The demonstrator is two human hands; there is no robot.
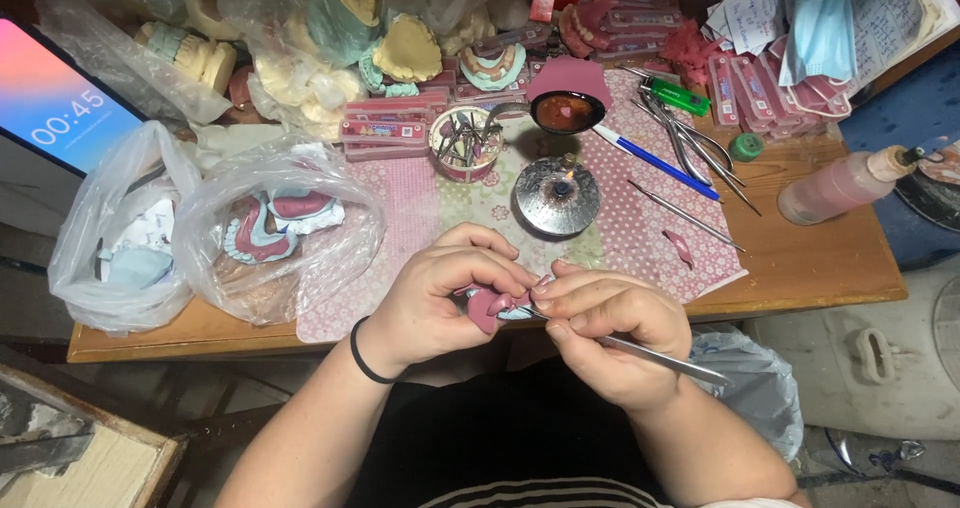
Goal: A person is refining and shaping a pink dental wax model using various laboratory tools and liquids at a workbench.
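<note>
Gently, my left hand (440,293) pinches the soft, fragile pink wax piece (487,308) by its edges while my right hand (610,328) grips the thin metal tool (660,358).

Materials, finishes
Matt pink wax piece (487,309), shiny metal tool (660,356), glossy clear plastic bag (275,230), worn wood table (815,258).

Single head-worn view, steeply down and close over a cluttered wooden table (800,268).

A wooden table (820,263) bears a pink patterned mat (420,208) and plastic bags (270,228).
</note>
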